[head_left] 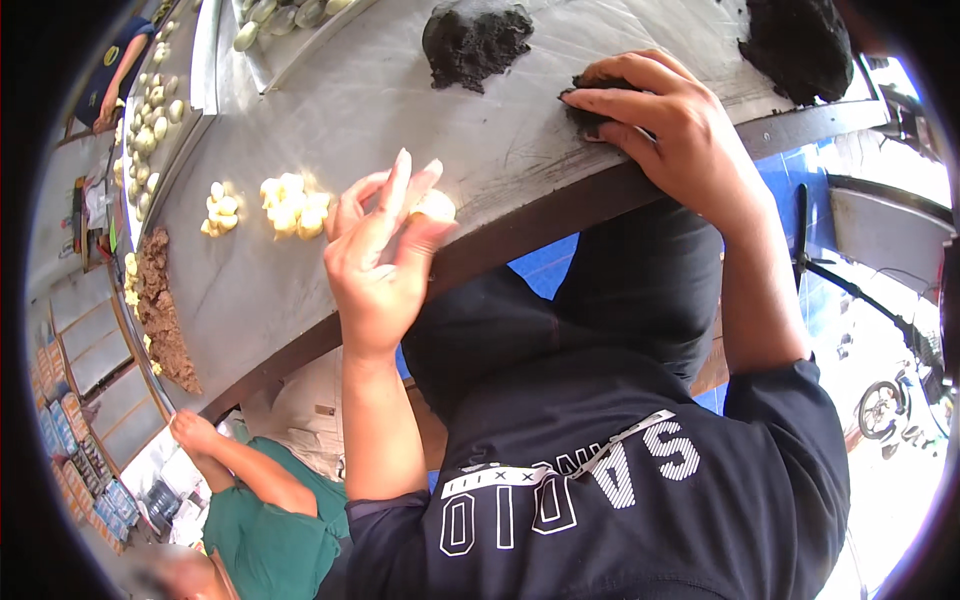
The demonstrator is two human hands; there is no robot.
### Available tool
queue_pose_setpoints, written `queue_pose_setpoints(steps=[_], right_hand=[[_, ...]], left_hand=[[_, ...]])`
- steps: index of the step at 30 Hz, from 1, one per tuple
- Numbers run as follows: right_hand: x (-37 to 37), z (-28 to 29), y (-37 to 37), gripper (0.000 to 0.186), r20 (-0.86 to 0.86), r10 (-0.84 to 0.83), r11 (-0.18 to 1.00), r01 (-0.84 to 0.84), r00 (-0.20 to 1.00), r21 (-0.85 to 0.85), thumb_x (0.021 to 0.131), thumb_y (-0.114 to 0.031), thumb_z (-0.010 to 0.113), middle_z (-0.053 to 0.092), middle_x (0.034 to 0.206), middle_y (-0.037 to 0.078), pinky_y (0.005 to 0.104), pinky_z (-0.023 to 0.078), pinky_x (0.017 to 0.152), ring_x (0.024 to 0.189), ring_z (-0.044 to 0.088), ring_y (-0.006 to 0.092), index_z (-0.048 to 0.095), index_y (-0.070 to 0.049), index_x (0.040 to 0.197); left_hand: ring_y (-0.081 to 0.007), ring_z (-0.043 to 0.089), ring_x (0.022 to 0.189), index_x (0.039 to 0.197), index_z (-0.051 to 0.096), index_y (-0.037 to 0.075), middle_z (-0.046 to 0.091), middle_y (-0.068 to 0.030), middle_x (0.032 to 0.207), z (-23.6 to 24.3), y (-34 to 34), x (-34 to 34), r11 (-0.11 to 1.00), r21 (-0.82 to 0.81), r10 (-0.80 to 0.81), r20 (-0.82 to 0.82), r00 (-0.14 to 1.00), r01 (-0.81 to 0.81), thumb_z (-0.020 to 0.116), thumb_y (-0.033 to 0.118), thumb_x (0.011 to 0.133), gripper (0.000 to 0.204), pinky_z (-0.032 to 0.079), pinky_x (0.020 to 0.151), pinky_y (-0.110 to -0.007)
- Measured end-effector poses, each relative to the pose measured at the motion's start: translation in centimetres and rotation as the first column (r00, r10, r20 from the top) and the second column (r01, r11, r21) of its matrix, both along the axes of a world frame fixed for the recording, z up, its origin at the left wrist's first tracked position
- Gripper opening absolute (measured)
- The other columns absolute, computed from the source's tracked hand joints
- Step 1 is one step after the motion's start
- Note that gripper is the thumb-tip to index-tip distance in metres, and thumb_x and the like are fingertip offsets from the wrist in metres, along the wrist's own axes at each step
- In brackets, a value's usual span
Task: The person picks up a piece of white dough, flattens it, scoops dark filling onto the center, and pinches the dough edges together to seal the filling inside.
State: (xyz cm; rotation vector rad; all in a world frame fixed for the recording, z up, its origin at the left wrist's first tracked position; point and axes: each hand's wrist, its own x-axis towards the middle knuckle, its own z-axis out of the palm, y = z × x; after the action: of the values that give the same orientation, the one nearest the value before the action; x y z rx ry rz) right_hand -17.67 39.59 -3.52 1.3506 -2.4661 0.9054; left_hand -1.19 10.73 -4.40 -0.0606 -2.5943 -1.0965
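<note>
My left hand (380,262) is raised at the table's near edge, its fingers stretched and apart. A pale yellow dough piece (437,206) shows right beside its thumb and forefinger; whether they touch is unclear. To its left lie a pile of yellow dough pieces (292,206) and a smaller cluster (220,210). Farther right, my right hand (672,125) rests on the metal tabletop with its fingers curled over a small lump of black dough (588,118), partly hidden beneath them. A bigger black dough lump (474,46) sits beyond, between the two hands.
Another large black dough mass (800,50) lies at the far right corner. Trays hold pale oval pieces (150,125) at the far left, near a brown crumbly mass (165,310). A person in a green shirt (275,525) sits at the lower left; another person (110,75) stands at the upper left.
</note>
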Motion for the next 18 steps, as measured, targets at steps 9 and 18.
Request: queue_pose_setpoints(steps=[9,18], right_hand=[[0.3,0.4,-2.6,0.033,-0.180,-0.011,0.997,0.026,0.984,0.078,0.084,-0.012,0.077,0.073,0.134,0.010,0.0428,0.060,0.104,0.130,0.068,0.0328,0.085,-0.009,0.116],[-1.4,2.2,-2.5,0.023,-0.058,0.137,0.972,-0.123,0.989,0.198,0.093,-0.012,0.077,0.075,0.140,0.017,0.0407,0.062,0.096,0.125,0.072,0.0368,0.083,-0.006,0.114]], left_hand=[[-0.0391,0.074,0.136,0.144,0.068,-0.007,0.069,-0.0190,0.156,0.4,1.5,0.6,0.960,0.278,0.035,0.001,0.999,-0.034,0.081,0.005,0.104,0.045,0.057,0.118,-0.049],[-0.0291,0.072,0.100,0.105,0.069,0.001,0.069,-0.0122,0.124,1.9,-0.6,-0.5,0.943,-0.333,-0.012,0.040,0.999,0.025,0.083,0.011,0.103,0.017,0.060,0.090,-0.044]])
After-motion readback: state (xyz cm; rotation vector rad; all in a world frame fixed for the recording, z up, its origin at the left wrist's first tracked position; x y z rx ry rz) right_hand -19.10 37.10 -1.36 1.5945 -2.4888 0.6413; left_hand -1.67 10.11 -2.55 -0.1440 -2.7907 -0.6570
